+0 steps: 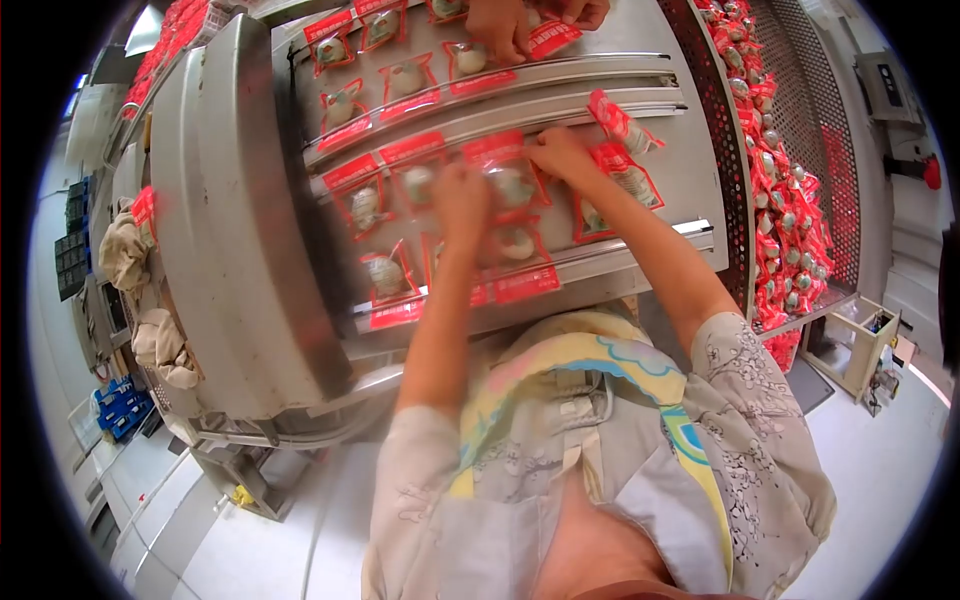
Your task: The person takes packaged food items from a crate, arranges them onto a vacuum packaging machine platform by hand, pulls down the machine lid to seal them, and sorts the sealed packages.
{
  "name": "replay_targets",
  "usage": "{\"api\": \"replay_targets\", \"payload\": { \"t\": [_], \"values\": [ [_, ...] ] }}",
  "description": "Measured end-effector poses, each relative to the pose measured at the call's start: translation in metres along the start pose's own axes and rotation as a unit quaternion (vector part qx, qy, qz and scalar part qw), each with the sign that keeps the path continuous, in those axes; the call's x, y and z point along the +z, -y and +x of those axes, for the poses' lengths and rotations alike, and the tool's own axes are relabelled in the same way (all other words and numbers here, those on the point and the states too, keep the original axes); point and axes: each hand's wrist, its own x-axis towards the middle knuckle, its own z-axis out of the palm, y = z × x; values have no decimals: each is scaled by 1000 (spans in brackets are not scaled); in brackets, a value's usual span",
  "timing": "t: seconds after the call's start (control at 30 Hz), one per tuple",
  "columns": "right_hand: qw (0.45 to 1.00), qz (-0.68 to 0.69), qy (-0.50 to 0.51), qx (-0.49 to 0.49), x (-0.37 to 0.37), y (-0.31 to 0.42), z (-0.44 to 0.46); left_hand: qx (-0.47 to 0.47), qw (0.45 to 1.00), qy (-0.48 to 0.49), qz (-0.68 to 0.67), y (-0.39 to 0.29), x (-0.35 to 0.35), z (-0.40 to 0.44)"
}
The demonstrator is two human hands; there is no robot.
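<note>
My left hand [463, 205], blurred by motion, is over the middle of the metal tray, between a red-topped clear pouch [415, 175] and another pouch [507, 175]. What its fingers hold cannot be made out. My right hand [562, 155] touches the right side of that second pouch near its red top; its fingertips are bent and close together. Each pouch holds a pale, egg-like item. More pouches lie in rows, one at the lower left [390, 280] and one to the right [628, 180]. A tilted pouch [622, 125] lies across the metal bar.
Metal bars [500, 85] cross the tray. Another person's hands [505, 25] work at the far side. On the right, many red pouches [780, 220] fill a perforated metal trough [830, 150]. To the left stand a steel housing [235, 230] and crumpled cloths [160, 345].
</note>
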Motion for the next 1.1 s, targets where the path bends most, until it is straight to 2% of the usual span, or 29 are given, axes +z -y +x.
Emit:
{"api": "replay_targets", "payload": {
  "t": [0.03, 0.1, 0.17, 0.23, 0.33, 0.43, 0.53, 0.57, 0.6, 0.63, 0.67, 0.7, 0.73, 0.83, 0.93, 1.1],
  "values": [
    [1000, -18, 6, 17, -2, 3, 1, -17, 1000, 20, 8, 0, -1, 3],
    [999, -16, 27, 28, -11, 10, -3, -10, 992, 79, -102, 62, 28, 21],
    [1000, -2, 19, 23, -12, 9, -5, -78, 969, 126, -199, 65, 28, 19],
    [1000, 24, -19, -3, -8, 5, -3, -216, 923, 153, -279, -6, -3, 2],
    [986, 164, -22, -2, 14, -26, 21, -328, 852, 119, -390, -33, -10, -4],
    [966, 248, -67, 2, 20, -22, 10, -302, 878, 103, -357, -32, -7, -5],
    [931, 364, -26, 33, 17, -9, -2, -39, 935, -54, -348, -11, 29, -22],
    [942, 333, -33, 17, 15, -7, -5, -11, 965, -39, -258, -36, 16, -34],
    [953, 302, -41, 0, 13, -6, -7, 75, 987, -51, -135, -47, 5, -42],
    [962, 270, -49, -16, 10, -3, -10, 159, 985, -62, -9, -54, -2, -48],
    [981, 149, -108, -66, 1, 8, -20, 239, 961, -72, 117, -58, -6, -49],
    [979, 25, -165, -114, -11, 25, -33, 283, 948, -60, 137, -60, -8, -46],
    [957, -99, -219, -162, -19, 35, -39, 299, 941, -47, 152, -55, -5, -43],
    [888, -197, -309, -279, -19, 54, -25, 327, 928, -20, 176, -44, 4, -34],
    [915, -215, -231, -250, -15, 57, -6, 316, 934, -18, 167, -47, 0, -30],
    [916, -114, -260, -285, -40, 53, -22, 336, 920, -40, 197, -66, -6, -37]
  ]
}}
